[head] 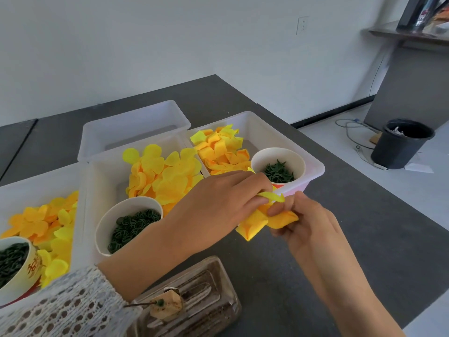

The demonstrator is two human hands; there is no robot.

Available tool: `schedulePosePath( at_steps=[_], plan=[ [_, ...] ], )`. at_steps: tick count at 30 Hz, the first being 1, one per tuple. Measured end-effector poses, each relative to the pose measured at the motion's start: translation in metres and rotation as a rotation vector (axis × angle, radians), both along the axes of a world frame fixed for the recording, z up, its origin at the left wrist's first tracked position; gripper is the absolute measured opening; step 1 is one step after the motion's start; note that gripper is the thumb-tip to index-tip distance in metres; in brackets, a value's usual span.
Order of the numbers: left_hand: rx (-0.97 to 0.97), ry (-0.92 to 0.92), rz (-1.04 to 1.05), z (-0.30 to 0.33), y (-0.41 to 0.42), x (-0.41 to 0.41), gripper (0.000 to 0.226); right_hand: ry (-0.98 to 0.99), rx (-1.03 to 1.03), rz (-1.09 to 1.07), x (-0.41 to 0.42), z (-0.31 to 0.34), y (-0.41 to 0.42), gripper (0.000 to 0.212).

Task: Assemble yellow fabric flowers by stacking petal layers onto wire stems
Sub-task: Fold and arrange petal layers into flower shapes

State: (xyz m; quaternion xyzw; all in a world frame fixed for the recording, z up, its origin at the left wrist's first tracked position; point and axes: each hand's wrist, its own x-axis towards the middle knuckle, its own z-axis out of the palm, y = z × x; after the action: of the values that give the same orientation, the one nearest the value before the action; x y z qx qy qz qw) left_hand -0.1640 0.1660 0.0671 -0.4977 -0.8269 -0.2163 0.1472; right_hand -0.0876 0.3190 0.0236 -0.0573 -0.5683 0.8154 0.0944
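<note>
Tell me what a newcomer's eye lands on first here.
First, the two hands meeting at centre: the left hand and right hand both pinch a folded yellow petal piece above the dark table. Behind them, white bins brim with yellow petals, and paper cups hold dark green rings and green leafy bits.

Matt yellow fabric petals (257,221)
</note>
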Motion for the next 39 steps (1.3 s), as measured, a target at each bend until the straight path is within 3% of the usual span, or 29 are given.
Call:
schedulePosePath(
  at_steps=[2,4,8,12,14,16,20,23,27,32,35,37,39],
  plan=[
    [0.057,-0.132,0.056,-0.001,0.001,0.002,0.01,0.029,0.068,0.007,0.001,0.001,0.001,0.032],
    [0.13,-0.214,0.103,-0.004,0.003,0.005,0.022,0.03,0.159,-0.013,0.002,0.001,0.001,0.026],
    [0.135,-0.187,0.107,-0.006,0.006,0.007,0.044,0.047,0.28,-0.081,0.003,0.003,-0.005,0.018],
    [0.058,-0.095,0.084,-0.004,0.002,0.003,0.031,0.051,0.387,-0.163,0.004,0.001,-0.007,0.02],
    [0.087,-0.152,0.11,-0.004,0.001,-0.003,0.027,0.041,0.438,-0.199,0.005,-0.001,-0.007,0.019],
    [0.187,-0.329,0.167,-0.006,0.003,-0.009,0.025,0.038,0.484,-0.229,0.006,-0.004,-0.006,0.017],
    [0.489,-0.903,0.292,-0.002,0.007,-0.026,0.025,0.063,0.501,-0.308,0.01,-0.008,-0.001,0.017],
    [0.668,-1.099,0.345,-0.001,0.003,-0.042,0.024,0.071,0.467,-0.402,0.014,-0.012,0.007,0.021],
    [0.604,-1.014,0.413,-0.005,0.008,-0.055,0.026,0.11,0.47,-0.478,0.018,-0.013,0.009,0.021],
    [0.682,-0.946,0.594,0.002,0.003,-0.086,0.029,0.144,0.45,-0.55,0.025,-0.007,0.021,0.012],
    [0.451,-0.97,0.57,0.003,0.007,-0.088,0.033,0.144,0.429,-0.482,0.023,-0.007,0.019,0.014],
    [0.169,-0.824,0.537,0.002,0.01,-0.082,0.045,0.139,0.381,-0.457,0.019,-0.007,0.016,0.013],
    [0.071,-0.616,0.448,0.007,0.009,-0.07,0.047,0.12,0.305,-0.427,0.014,-0.007,0.015,0.013]
  ],
)
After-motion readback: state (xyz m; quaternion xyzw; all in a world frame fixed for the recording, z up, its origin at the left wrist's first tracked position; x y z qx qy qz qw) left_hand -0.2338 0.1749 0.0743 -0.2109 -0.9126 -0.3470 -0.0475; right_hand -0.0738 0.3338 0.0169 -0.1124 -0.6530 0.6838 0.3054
